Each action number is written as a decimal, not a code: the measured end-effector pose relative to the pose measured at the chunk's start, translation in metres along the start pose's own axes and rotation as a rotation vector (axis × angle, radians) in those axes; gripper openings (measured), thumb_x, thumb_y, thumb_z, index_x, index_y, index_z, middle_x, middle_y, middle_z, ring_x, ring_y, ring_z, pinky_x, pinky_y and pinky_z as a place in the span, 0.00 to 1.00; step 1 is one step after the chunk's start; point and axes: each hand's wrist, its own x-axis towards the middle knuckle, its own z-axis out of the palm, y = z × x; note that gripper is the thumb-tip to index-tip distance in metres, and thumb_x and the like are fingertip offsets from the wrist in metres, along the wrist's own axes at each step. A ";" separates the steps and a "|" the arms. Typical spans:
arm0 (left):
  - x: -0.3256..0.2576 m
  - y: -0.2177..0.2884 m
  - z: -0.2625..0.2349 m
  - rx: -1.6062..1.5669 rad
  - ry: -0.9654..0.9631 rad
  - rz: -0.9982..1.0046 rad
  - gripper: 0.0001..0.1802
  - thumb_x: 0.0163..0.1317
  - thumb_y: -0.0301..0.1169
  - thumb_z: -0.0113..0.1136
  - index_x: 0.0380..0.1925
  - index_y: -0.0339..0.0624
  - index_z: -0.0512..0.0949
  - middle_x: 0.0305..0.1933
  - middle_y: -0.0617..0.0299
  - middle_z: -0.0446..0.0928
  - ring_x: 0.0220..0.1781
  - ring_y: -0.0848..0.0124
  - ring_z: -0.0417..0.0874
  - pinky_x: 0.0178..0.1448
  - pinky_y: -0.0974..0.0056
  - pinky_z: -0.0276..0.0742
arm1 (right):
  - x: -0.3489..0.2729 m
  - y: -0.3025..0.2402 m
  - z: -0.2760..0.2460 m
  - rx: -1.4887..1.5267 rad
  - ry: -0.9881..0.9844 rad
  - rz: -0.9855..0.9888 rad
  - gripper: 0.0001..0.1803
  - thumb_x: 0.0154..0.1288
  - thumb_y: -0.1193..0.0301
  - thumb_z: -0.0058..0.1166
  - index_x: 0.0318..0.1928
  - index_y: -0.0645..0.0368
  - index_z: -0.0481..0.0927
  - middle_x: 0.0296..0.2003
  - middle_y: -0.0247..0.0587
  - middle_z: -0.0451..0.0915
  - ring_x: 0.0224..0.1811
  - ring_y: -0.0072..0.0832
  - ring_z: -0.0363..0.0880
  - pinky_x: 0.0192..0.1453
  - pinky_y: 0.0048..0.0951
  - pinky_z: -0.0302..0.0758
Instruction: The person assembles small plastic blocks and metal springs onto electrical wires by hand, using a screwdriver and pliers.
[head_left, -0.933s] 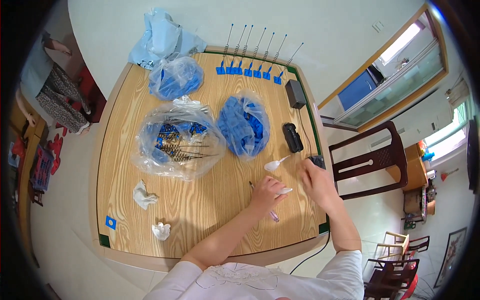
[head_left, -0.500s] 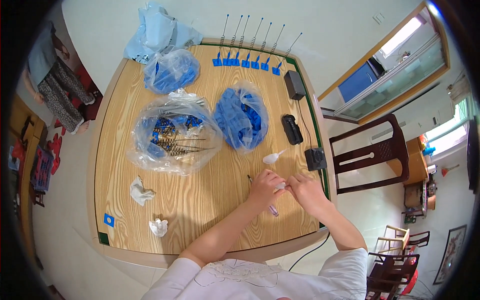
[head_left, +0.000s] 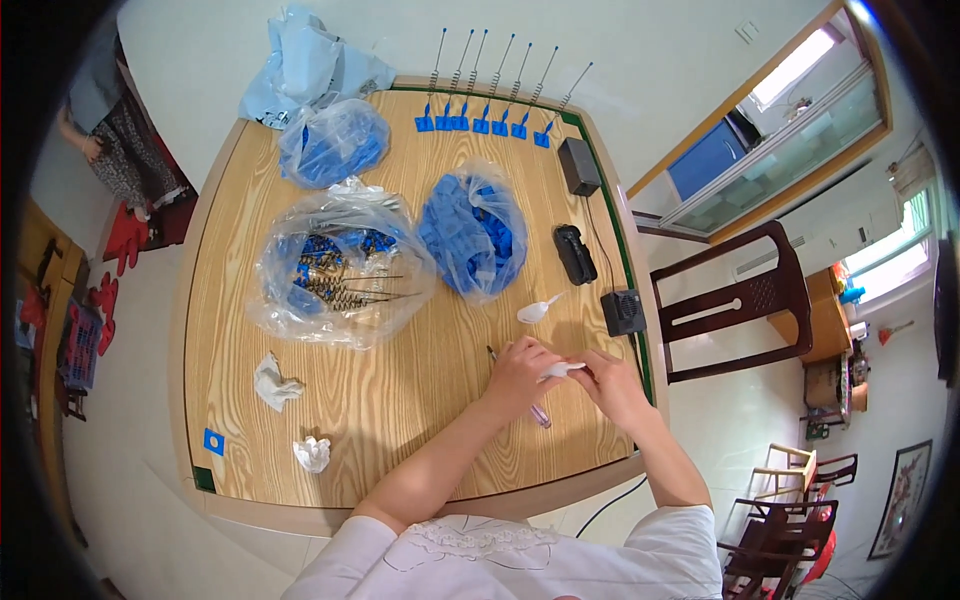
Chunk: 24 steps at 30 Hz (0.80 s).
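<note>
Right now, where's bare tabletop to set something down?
Free: wood between the crumpled tissue and left hand, and the strip left of the big clear bag. Crowded: around both bags, blue-parts bag, and the right edge by the black boxes.

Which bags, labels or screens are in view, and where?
Large clear plastic bag of springs and blue parts: table centre-left.
Clear bag of blue parts: table centre.
Smaller clear bag of blue parts: far left.
Crumpled light-blue bag: far-left table edge.
No screens or labels visible.
</note>
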 end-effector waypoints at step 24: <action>0.006 0.000 0.008 0.033 0.187 -0.036 0.14 0.44 0.31 0.65 0.34 0.46 0.76 0.32 0.62 0.73 0.42 0.61 0.72 0.48 0.58 0.68 | 0.040 0.046 -0.014 -0.214 0.160 0.202 0.11 0.54 0.70 0.57 0.34 0.64 0.75 0.30 0.52 0.78 0.34 0.48 0.77 0.38 0.41 0.73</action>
